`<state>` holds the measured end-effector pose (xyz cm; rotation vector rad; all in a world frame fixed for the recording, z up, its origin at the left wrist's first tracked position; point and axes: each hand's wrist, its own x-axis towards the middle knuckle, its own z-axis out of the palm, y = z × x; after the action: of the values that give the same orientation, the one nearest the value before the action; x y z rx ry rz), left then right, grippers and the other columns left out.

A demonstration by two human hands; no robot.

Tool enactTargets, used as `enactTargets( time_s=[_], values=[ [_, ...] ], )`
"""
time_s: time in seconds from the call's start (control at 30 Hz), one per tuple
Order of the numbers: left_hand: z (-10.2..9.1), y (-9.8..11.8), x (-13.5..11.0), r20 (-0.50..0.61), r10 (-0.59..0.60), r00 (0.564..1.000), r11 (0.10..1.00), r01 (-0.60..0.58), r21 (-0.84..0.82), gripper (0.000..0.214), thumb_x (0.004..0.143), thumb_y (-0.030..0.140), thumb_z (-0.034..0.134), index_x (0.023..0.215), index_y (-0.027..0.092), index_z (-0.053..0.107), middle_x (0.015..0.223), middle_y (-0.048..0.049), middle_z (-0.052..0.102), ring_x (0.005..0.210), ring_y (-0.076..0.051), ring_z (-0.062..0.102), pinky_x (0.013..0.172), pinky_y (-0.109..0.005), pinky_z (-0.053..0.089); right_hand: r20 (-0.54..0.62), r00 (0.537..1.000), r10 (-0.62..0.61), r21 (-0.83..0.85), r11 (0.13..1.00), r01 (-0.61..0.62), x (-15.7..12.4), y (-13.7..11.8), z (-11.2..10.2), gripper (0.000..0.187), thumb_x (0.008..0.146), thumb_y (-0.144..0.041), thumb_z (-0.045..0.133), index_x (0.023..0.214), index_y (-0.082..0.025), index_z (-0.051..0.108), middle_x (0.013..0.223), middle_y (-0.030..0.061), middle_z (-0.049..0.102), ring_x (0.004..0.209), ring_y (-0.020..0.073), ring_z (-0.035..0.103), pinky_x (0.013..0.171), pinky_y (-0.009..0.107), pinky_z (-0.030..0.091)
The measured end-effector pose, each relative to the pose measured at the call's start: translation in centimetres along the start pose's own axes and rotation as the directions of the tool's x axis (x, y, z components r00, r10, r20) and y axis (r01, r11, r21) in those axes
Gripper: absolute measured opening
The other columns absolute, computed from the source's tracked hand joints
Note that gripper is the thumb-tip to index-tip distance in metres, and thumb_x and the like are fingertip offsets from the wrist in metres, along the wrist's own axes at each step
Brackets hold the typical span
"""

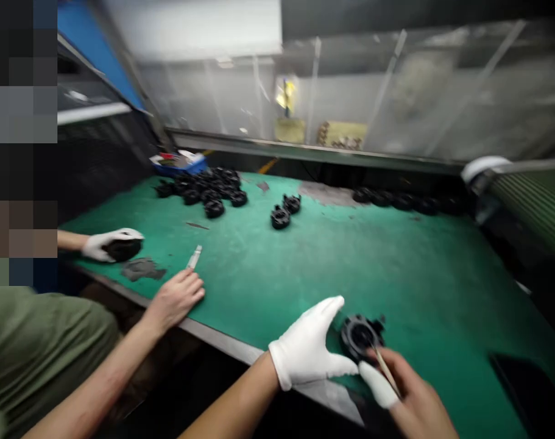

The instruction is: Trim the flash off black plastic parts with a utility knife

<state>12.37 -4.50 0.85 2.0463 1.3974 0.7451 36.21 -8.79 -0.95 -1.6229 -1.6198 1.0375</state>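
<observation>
- Right hand, lower right: mostly bare, a white cover over the thumb; its grip is closed on a slender, pale, wooden-looking stick, tilted, with the upper end at the ring-shaped part described below.
- Left hand, lower centre: in a white fabric glove; its grip is open, thumb and fingers spread towards that same part. Whether they touch it cannot be told.
- Black ring-shaped part with a central opening and a projecting side lug: on the near right of the green-topped bench, between the two hands.
- Flat, dark rectangular object: near the right edge.
- Co-worker in an olive-green garment, seated at left: the bare hand rests by a narrow, pale strip; the white-gloved hand holds a black rounded piece, beside a grey irregular patch.
- Two black round parts: set close together beyond the middle.
- Heap of similar black parts: far left, in front of a blue tray.
- Row of dark round parts: far right edge.
- Clear plastic sheeting: behind the bench, yellowish boxes visible through it.
</observation>
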Motion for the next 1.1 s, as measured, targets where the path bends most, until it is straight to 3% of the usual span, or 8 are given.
enactTargets(
  time_s=[0.07,0.13,0.23,0.37,0.53,0.87,1.0,1.1],
  values=[
    [3.7,1.7,-0.3,0.022,0.010,1.000,0.999,-0.009,-0.047,0.114,0.065,0.062,0.083,0.156,0.022,0.027,0.158,-0.0145,0.042,0.144,-0.036,0.043,0.119,-0.052,0.042,0.053,0.998,0.016,0.047,0.999,-0.018,-0.2,0.4,-1.2,0.044,0.093,-0.055,0.057,0.128,-0.029,0.062,0.111,0.0035,0.074,0.100,0.0240,0.071,0.084,0.030,0.057],
    [6.4,2.9,0.1,-0.044,-0.013,0.999,0.999,0.011,-0.052,0.117,0.065,0.060,0.084,0.157,0.021,0.023,0.158,-0.0169,0.040,0.145,-0.037,0.041,0.120,-0.057,0.039,0.006,1.000,0.023,-0.005,1.000,-0.023,-0.4,0.9,-3.2,0.042,0.099,-0.049,0.048,0.131,-0.025,0.060,0.116,0.0075,0.072,0.104,0.0236,0.069,0.091,0.034,0.055],
    [8.0,3.6,1.1,-0.117,-0.014,0.993,1.000,0.010,-0.028,0.109,0.069,0.048,0.085,0.156,0.021,0.024,0.153,-0.0184,0.046,0.141,-0.037,0.047,0.118,-0.058,0.041,-0.026,1.000,-0.014,-0.169,0.986,0.009,-1.0,1.6,-6.2,0.037,0.100,-0.040,0.046,0.127,-0.023,0.065,0.125,0.0098,0.070,0.114,0.0249,0.066,0.098,0.037,0.052],
    [6.1,3.2,0.6,-0.102,-0.005,0.995,1.000,0.005,0.005,0.098,0.071,0.038,0.082,0.152,0.018,0.030,0.149,-0.0178,0.051,0.139,-0.034,0.050,0.118,-0.053,0.043,0.139,0.986,-0.091,-0.288,0.949,0.128,-2.0,1.7,-8.4,0.038,0.097,-0.025,0.045,0.131,-0.025,0.064,0.129,0.0073,0.068,0.119,0.0234,0.063,0.100,0.036,0.051],
    [3.5,1.9,-1.3,0.007,-0.008,1.000,1.000,0.008,-0.014,0.097,0.074,0.037,0.081,0.153,0.020,0.028,0.150,-0.0144,0.050,0.139,-0.030,0.050,0.120,-0.049,0.042,0.311,0.936,-0.166,-0.353,0.894,0.276,-1.4,0.4,-7.9,0.040,0.100,-0.022,0.042,0.134,-0.024,0.062,0.112,0.0071,0.071,0.100,0.0198,0.068,0.084,0.031,0.054],
    [3.6,1.4,-1.4,-0.010,0.056,0.998,0.996,-0.057,-0.066,0.099,0.075,0.038,0.079,0.155,0.021,0.023,0.144,-0.0137,0.055,0.134,-0.031,0.056,0.117,-0.048,0.045,0.464,0.848,-0.257,-0.617,0.593,0.518,3.3,-2.5,-7.7,0.037,0.103,-0.038,0.043,0.130,-0.032,0.067,0.097,0.0026,0.074,0.080,0.0175,0.070,0.064,0.028,0.049],
    [3.5,1.2,-1.7,-0.014,0.075,0.997,0.997,-0.075,-0.024,0.093,0.075,0.040,0.080,0.152,0.022,0.031,0.150,-0.0130,0.051,0.140,-0.031,0.050,0.120,-0.048,0.042,0.388,0.896,-0.213,-0.796,0.412,0.443,5.8,-0.5,-10.1,0.036,0.096,-0.032,0.051,0.128,-0.032,0.069,0.104,0.0037,0.076,0.078,0.0214,0.070,0.052,0.028,0.042],
    [2.7,0.9,-1.6,0.053,0.075,0.996,0.997,-0.074,-0.034,0.098,0.076,0.039,0.079,0.156,0.024,0.024,0.156,-0.0117,0.045,0.145,-0.031,0.044,0.121,-0.050,0.040,0.281,0.936,-0.210,-0.824,0.448,0.348,6.9,1.4,-11.6,0.035,0.094,-0.030,0.052,0.123,-0.029,0.071,0.111,0.0050,0.076,0.086,0.0245,0.072,0.059,0.031,0.049]
  ],
)
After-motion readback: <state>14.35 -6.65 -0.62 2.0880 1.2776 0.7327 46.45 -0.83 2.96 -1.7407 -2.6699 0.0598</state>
